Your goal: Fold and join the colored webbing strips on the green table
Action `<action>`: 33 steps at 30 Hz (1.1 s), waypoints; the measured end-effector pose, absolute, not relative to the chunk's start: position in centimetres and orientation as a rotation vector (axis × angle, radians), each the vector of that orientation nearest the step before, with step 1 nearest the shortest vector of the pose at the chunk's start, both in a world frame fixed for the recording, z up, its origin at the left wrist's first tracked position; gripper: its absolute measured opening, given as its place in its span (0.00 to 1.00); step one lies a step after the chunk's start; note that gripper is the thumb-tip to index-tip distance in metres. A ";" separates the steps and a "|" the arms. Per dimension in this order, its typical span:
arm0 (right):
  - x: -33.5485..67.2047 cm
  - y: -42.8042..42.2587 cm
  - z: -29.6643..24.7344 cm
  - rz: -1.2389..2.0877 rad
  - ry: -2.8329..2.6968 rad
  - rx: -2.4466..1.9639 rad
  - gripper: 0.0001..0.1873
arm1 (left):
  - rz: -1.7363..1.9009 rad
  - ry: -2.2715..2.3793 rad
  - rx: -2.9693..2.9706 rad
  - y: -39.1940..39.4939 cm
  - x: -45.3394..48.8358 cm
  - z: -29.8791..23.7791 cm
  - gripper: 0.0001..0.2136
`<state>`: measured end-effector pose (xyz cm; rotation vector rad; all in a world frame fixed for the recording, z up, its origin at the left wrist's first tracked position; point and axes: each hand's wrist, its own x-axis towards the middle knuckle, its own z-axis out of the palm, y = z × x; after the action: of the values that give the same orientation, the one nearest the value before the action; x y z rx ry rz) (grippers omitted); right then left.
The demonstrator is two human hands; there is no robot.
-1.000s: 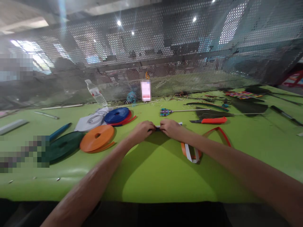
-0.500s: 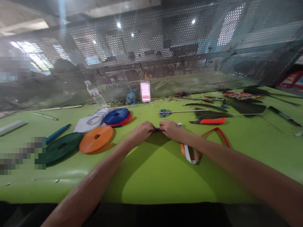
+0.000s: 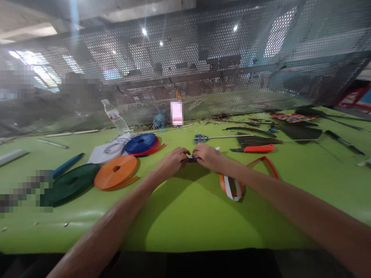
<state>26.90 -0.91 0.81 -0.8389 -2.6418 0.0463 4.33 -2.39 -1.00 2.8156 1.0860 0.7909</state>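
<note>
My left hand (image 3: 171, 163) and my right hand (image 3: 208, 156) meet at the middle of the green table (image 3: 188, 216). Both have their fingers closed on a small dark strip piece (image 3: 191, 159) pinched between them. A white strip end (image 3: 217, 148) pokes out behind my right hand. Under my right forearm a loop of orange and white strip (image 3: 232, 188) lies on the table, with a red strip (image 3: 265, 162) arching beside it.
Left of my hands lie an orange strip roll (image 3: 116, 177), a dark green roll (image 3: 72, 185), a blue roll on a red one (image 3: 142, 143) and a plastic bottle (image 3: 116, 117). An orange-handled knife (image 3: 255, 148) and dark strips lie to the right. A perforated metal screen (image 3: 203, 69) backs the table.
My hands stay together on the small strip piece. The view has shifted slightly, and little else has moved.
</note>
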 end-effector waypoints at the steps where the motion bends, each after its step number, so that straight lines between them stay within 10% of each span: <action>1: 27.3 -0.8 1.7 0.028 -2.591 -0.854 0.07 | 0.864 1.090 2.798 -2.5 4.2 -0.7 0.09; 9: 35.3 2.3 6.5 0.019 -2.200 -1.132 0.11 | 1.276 1.308 2.603 -1.1 0.4 1.6 0.09; 33: 32.3 0.9 2.4 0.462 -2.489 -1.500 0.14 | 0.437 1.685 2.389 0.0 -0.5 -1.5 0.15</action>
<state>32.29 0.91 2.44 -1.4996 -2.4887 0.4619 -0.49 -0.03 -1.45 2.3893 1.6846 0.4370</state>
